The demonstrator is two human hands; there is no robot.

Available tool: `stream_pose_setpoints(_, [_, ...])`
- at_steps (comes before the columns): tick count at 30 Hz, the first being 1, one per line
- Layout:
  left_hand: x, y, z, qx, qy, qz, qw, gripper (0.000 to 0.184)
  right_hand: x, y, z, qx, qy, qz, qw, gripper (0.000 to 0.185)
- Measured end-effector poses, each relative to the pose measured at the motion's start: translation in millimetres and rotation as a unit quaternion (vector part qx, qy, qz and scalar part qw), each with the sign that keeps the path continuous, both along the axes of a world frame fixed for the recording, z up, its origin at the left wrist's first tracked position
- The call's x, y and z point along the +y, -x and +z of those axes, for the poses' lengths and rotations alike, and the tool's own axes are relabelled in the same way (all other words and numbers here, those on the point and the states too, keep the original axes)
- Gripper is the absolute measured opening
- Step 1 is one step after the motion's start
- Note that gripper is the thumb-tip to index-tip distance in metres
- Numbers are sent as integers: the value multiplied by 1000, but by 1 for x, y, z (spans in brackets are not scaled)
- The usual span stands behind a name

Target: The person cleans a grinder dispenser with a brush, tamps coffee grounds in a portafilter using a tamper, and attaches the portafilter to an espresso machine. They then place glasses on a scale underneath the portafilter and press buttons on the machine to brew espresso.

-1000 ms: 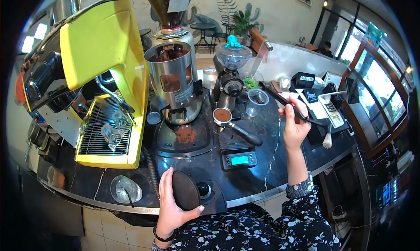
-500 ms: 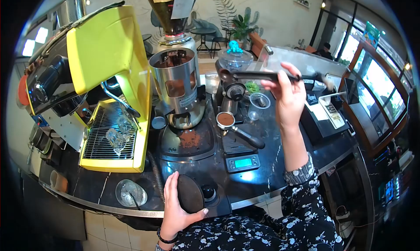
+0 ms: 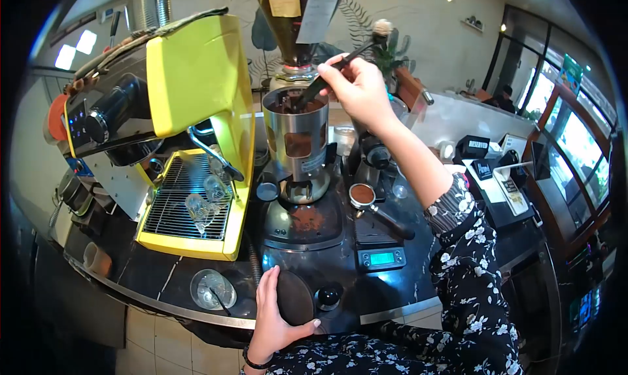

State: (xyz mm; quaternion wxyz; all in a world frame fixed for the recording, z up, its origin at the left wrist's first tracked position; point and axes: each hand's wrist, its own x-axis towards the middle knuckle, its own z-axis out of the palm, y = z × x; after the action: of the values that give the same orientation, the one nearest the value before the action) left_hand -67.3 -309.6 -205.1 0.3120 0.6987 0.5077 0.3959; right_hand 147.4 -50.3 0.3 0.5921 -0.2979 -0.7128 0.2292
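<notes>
My right hand [image 3: 363,90] grips a black coffee scoop [image 3: 313,92] with a pale brush on its far end. The scoop end dips into the steel doser chamber of the coffee grinder [image 3: 278,134], where dark grounds show; its tip is hidden. Low at the counter's front edge, my left hand [image 3: 271,326] holds a round dark lid [image 3: 295,302], fingers along one side and thumb below. A black-handled tamper [image 3: 327,298] is right of the lid. The portafilter [image 3: 364,196], its basket full of brown grounds, lies behind the digital scale [image 3: 381,258].
A yellow espresso machine [image 3: 196,87] stands at left, with clear glasses [image 3: 199,210] on its drip tray. Spilled grounds [image 3: 306,219] lie on the grinder base. A glass with a spoon [image 3: 213,290] sits near the front edge. A reserved sign [image 3: 473,146] is at right.
My right hand has swung left with the scoop, bringing its end from above the counter into the grinder chamber. My left hand still holds the lid. The view has shifted slightly.
</notes>
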Motion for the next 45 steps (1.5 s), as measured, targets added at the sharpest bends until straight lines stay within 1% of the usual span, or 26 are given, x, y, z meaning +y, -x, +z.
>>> stream_pose_setpoints(2, [1, 0, 0, 2, 0, 2, 1000, 118, 12, 7, -2, -48, 30, -11, 998, 16])
stream_pose_setpoints(3, [2, 1, 1, 2, 3, 4, 1000, 118, 18, 11, -3, -102, -13, -37, 994, 16])
stream_pose_setpoints(6, [3, 1, 1, 6, 5, 6, 1000, 118, 29, 22, -8, -186, -17, -67, 980, 25])
stream_pose_setpoints(8, [4, 2, 0, 5, 3, 7, 1000, 118, 33, 28, -9, -255, -98, -98, 957, 28])
stream_pose_setpoints(10, [4, 2, -1, 3, 3, 9, 1000, 118, 36, 35, -12, -272, -111, -103, 950, 29])
stream_pose_setpoints(13, [5, 2, -1, 3, 1, 11, 1000, 119, 37, 41, -8, -268, -59, -106, 956, 39])
stream_pose_setpoints(16, [4, 3, 0, 6, 0, 18, 1000, 118, 35, 42, -6, -211, 30, -65, 975, 39])
stream_pose_setpoints(17, [3, 3, 1, 7, 0, 23, 1000, 117, 37, 42, -6, -187, 34, -53, 980, 38])
stream_pose_setpoints(20, [2, 4, 0, 4, -10, 30, 999, 116, 39, 35, -5, -141, 94, -42, 985, 33])
stream_pose_setpoints(21, [2, 4, -1, 3, -14, 30, 999, 116, 39, 33, -4, -112, 121, -24, 986, 29])
stream_pose_setpoints(24, [1, 5, -1, 0, -3, 21, 1000, 119, 39, 22, -2, -44, 148, -9, 988, 21])
stream_pose_setpoints(25, [1, 5, -1, 3, -3, 23, 1000, 119, 37, 18, -1, -45, 146, -7, 988, 19])
stream_pose_setpoints(28, [0, 3, 2, 8, 1, 22, 1000, 118, 39, 10, -9, -37, 106, 44, 993, 19])
stream_pose_setpoints(29, [0, 3, 2, 7, 3, 21, 1000, 118, 36, 8, -9, -81, 98, 37, 991, 19])
stream_pose_setpoints(30, [-1, 2, 2, 6, 4, 20, 1000, 118, 32, 7, -8, -109, 106, 53, 987, 20])
stream_pose_setpoints(32, [-1, 1, 2, 6, 7, 17, 1000, 118, 29, 7, -10, -103, 81, 43, 990, 20])
stream_pose_setpoints(35, [-1, 0, 1, 7, 5, 13, 1000, 118, 25, 2, -9, -74, 107, 48, 990, 19])
stream_pose_setpoints(39, [-2, 2, 0, 1, 2, 13, 1000, 118, 38, -15, -12, 19, 124, 37, 991, 16])
stream_pose_setpoints(40, [-3, 2, 0, -1, 2, 14, 1000, 118, 42, -19, -14, 42, 118, 42, 991, 23])
stream_pose_setpoints(42, [-3, 2, 1, 1, 3, 18, 1000, 118, 46, -29, -16, 50, 107, 56, 991, 23])
stream_pose_setpoints(45, [-5, 2, 1, 2, 8, 23, 1000, 118, 44, -42, -14, 2, 133, 95, 987, 23])
